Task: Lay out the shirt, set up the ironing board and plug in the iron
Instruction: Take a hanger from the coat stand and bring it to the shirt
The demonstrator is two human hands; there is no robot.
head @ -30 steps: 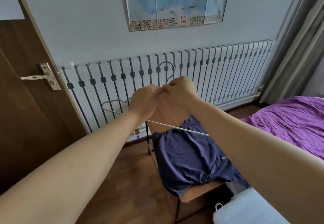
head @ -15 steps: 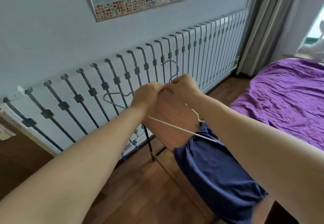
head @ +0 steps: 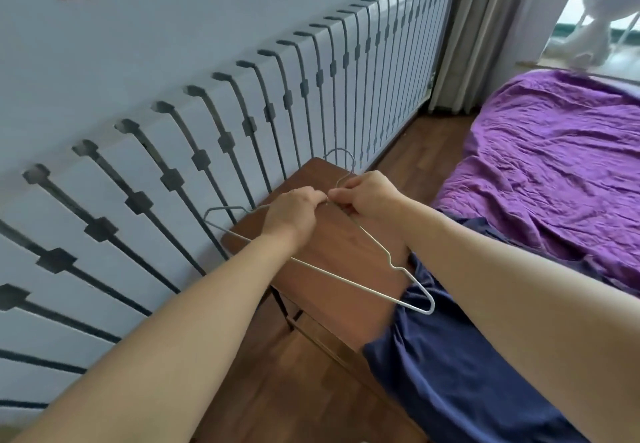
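A thin wire hanger [head: 346, 281] hangs in the air above a brown wooden chair [head: 332, 255]. My left hand [head: 292, 212] and my right hand [head: 367, 198] both pinch the hanger at its neck, knuckles nearly touching, just below the hook. A dark blue shirt [head: 446, 370] lies draped over the chair's near side and partly under my right forearm. No ironing board or iron shows in this view.
A white radiator cover with dark bars [head: 242, 123] runs along the wall behind the chair. A bed with a purple sheet [head: 554, 172] stands at the right. Grey curtains [head: 485, 26] hang in the far corner. Wooden floor [head: 277, 390] lies below.
My view has swung right and down, so the door has left the frame and the bed and window show more. Both hands keep their grip on the hanger above the chair.
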